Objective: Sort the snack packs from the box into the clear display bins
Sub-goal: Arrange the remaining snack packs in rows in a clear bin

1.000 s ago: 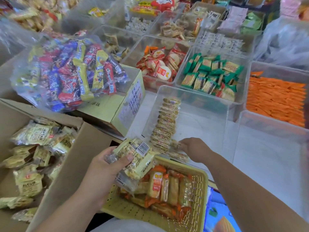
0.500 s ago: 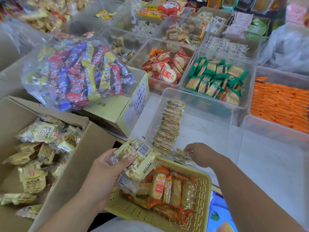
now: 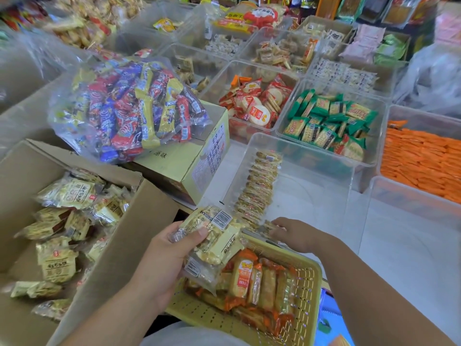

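My left grip (image 3: pixel 164 255) clutches a stack of snack packs (image 3: pixel 214 236) above the yellow basket (image 3: pixel 309 290); my right grip (image 3: pixel 296 232) pinches one pack at the clear bin's (image 3: pixel 349 196) near end, beside the row (image 3: pixel 259 188).

Single head view: we look forward and down, close over both hands, display bins (image 3: pixel 299 156) beyond.

Yellow basket (image 3: pixel 309 293), bagged candy (image 3: pixel 129 108)
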The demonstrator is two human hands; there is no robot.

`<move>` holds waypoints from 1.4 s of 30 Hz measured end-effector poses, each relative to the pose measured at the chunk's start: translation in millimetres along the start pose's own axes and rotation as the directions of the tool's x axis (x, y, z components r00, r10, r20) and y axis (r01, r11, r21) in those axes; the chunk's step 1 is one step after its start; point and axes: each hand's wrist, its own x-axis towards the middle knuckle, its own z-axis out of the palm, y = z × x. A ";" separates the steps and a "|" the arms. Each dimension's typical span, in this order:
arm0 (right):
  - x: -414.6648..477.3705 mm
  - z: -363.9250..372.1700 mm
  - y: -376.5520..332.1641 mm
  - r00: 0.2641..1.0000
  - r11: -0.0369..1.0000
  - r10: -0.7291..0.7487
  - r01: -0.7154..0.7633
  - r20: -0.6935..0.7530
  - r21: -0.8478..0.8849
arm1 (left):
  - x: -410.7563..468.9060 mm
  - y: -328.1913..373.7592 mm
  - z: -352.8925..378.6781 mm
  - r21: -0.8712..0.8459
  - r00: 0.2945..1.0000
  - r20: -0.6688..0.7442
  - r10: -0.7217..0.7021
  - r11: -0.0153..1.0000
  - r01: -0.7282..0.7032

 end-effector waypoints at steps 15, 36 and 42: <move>-112.9 7.9 -94.1 0.722 0.713 -0.588 0.675 -0.364 0.187 | -12.0 24.8 9.3 0.201 0.967 0.226 -0.114 0.977 0.068; -90.1 23.5 -84.3 0.905 0.018 0.111 0.412 -0.411 0.911 | -10.6 7.7 13.1 0.057 0.994 0.048 -0.095 0.994 0.092; -50.2 -8.4 -12.4 0.760 0.301 0.399 0.420 -0.513 0.856 | -3.0 3.8 6.7 0.019 0.996 -0.090 0.002 1.000 0.000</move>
